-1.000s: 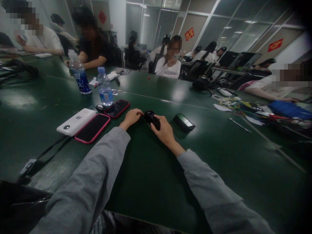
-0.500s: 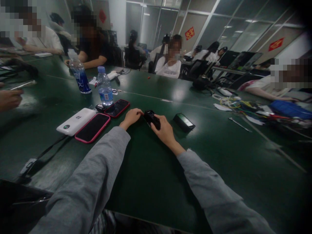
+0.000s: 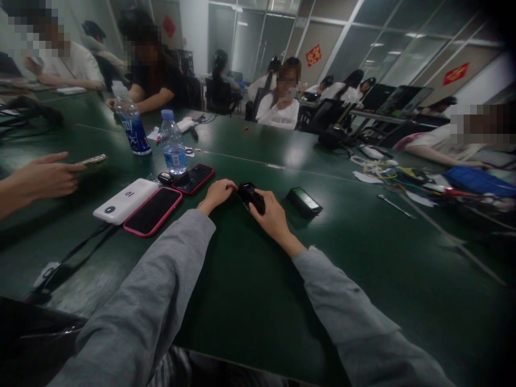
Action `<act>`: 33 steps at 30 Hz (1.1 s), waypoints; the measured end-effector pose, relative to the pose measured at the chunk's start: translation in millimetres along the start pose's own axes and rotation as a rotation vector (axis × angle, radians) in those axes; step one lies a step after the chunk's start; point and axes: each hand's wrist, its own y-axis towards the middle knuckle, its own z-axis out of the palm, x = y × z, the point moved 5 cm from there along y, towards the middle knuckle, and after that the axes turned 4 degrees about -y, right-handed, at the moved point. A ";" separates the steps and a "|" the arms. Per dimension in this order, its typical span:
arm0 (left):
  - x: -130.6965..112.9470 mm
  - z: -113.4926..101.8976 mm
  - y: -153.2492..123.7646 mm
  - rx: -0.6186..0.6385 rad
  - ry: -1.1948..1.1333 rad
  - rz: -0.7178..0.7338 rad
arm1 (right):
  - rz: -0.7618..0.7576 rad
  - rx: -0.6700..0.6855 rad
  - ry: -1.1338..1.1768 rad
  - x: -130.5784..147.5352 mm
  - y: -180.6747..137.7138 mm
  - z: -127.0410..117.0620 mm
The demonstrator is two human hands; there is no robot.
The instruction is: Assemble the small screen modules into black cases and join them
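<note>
Black device [image 3: 247,194] sits on green tabletop [image 3: 237,306], fingers of the right hand [image 3: 273,216] clasping its near end, those of left hand [image 3: 218,195] bent beside its far end, hold unclear, black box [image 3: 305,202] to the right.

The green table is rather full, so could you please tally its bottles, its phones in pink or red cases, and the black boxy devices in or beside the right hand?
Bottles: 2 (white-capped bottle, blue-capped bottle)
Phones: 2 (pink phone, red phone)
Black boxy devices: 2 (held device, lit-screen device)
Total: 6
</note>
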 end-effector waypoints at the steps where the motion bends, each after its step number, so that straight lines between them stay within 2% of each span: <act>1: -0.1 0.0 0.0 -0.002 0.000 0.005 | 0.000 0.000 -0.003 0.1 0.1 -0.1; 28: 3.9 2.8 2.5 -0.013 -0.006 0.031 | 0.016 -0.017 -0.019 -0.8 -0.6 0.1; 33: 3.7 3.1 2.2 -0.010 0.014 0.026 | -0.017 0.047 -0.038 0.5 1.1 1.7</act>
